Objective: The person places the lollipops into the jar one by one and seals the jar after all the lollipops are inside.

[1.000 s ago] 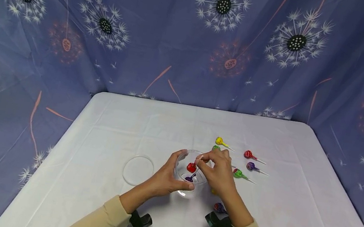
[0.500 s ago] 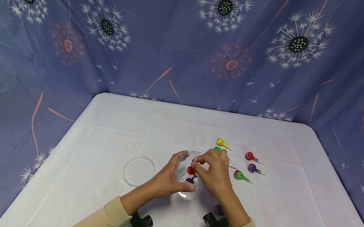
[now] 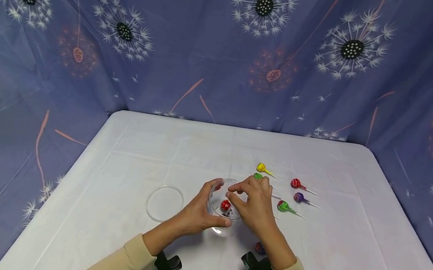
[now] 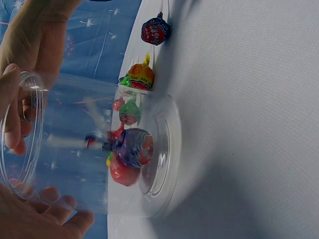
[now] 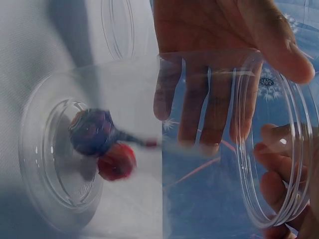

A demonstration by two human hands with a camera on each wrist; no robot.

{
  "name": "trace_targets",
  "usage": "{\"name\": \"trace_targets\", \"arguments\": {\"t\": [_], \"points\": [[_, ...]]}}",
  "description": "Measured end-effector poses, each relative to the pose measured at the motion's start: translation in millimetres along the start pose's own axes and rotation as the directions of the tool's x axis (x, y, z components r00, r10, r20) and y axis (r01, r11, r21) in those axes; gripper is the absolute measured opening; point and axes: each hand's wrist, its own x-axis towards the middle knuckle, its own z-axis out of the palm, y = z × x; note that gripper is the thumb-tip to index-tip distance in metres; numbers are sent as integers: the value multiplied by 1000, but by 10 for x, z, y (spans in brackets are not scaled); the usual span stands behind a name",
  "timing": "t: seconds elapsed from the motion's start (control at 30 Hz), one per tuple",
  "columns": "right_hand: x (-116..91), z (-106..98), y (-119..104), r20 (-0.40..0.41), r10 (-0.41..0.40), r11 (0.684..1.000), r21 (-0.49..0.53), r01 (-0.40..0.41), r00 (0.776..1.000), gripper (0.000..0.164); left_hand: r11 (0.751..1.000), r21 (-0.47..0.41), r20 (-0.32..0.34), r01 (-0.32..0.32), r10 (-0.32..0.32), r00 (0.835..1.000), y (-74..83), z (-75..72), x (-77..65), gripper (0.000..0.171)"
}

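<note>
My left hand (image 3: pixel 195 214) grips a clear plastic jar (image 4: pixel 75 174), fingers and thumb round its upper part, tilted toward me in the head view. Inside, near the jar's bottom, lie a purple lollipop (image 4: pixel 134 148) and a red lollipop (image 4: pixel 123 172) close together; the red one's stick is blurred. At the jar's mouth is my right hand (image 3: pixel 257 207), its thumb and forefinger slightly apart above the red lollipop. Nothing shows between those fingertips, which dip just inside the rim.
A clear round lid (image 3: pixel 148 200) lies left of the jar. To the right are several wrapped lollipops: yellow (image 3: pixel 261 167), red (image 3: pixel 295 183), purple (image 3: pixel 299 197) and green (image 3: pixel 283 206). Another dark one (image 3: pixel 260 247) lies by my right wrist. A patterned curtain (image 3: pixel 196 47) surrounds the white table (image 3: pixel 145 152).
The red lollipop, pinched by its stick in my right hand a second ago, has gone down into the jar and left the fingers. My left hand keeps the jar in place.
</note>
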Motion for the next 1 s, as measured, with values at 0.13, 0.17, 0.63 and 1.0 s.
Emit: {"name": "trace_targets", "arguments": {"t": [0.13, 0.17, 0.63, 1.0], "points": [[-9, -10, 10, -25, -10, 1000, 5, 11, 1000, 9, 1000, -4, 0, 3, -3, 1000, 2, 11, 1, 99], [-11, -16, 13, -30, -9, 1000, 7, 9, 999, 9, 1000, -3, 0, 4, -4, 1000, 3, 14, 1, 99], [-15, -249, 83, -82, 52, 996, 80, -46, 995, 15, 1000, 27, -14, 15, -14, 1000, 21, 39, 0, 99], [-28, -482, 340, -170, 128, 988, 104, -112, 977, 15, 999, 35, -21, 34, -34, 999, 29, 43, 7, 99]]}}
